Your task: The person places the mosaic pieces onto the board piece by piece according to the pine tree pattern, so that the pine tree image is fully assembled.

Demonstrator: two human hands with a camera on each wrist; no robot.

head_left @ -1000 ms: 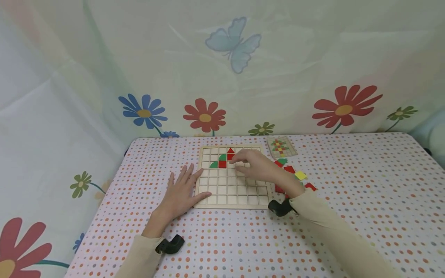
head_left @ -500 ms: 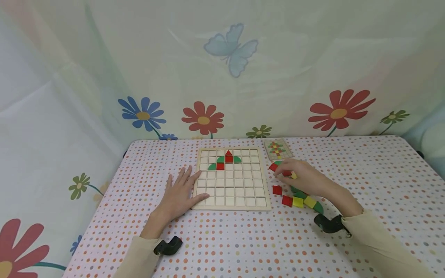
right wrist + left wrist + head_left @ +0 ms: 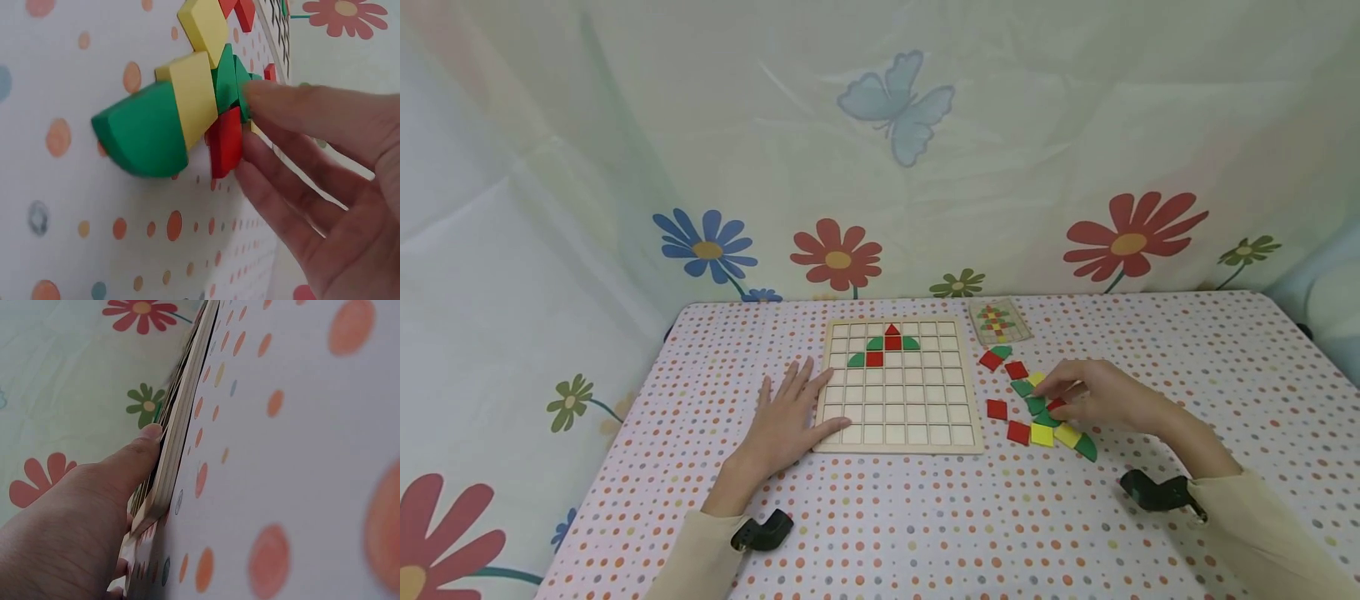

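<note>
My left hand (image 3: 787,417) rests at the left side of the wooden grid board (image 3: 897,437), fingers spread. Its thumb lies along the near edge, as the left wrist view also shows. On the board are a red triangle (image 3: 892,330), red squares (image 3: 892,342) and green quarter-round pieces (image 3: 912,343). To the right, my right hand (image 3: 1101,396) reaches into a pile of loose pieces. In the right wrist view its thumb is right at the green pieces (image 3: 226,81), while other fingertips meet a red piece (image 3: 226,144). No piece is lifted clear of the pile.
A pattern card (image 3: 1000,322) with a tree design lies beyond the board's right corner. Loose red squares (image 3: 997,409), yellow squares (image 3: 1042,434) and a green quarter-round piece (image 3: 1086,447) lie on the dotted tablecloth (image 3: 887,525). A flowered curtain (image 3: 1000,167) hangs behind.
My right hand has left the board, where a green quarter-round piece now shows right of the upper red square, and moved right to the loose pieces. The left hand stays put.
</note>
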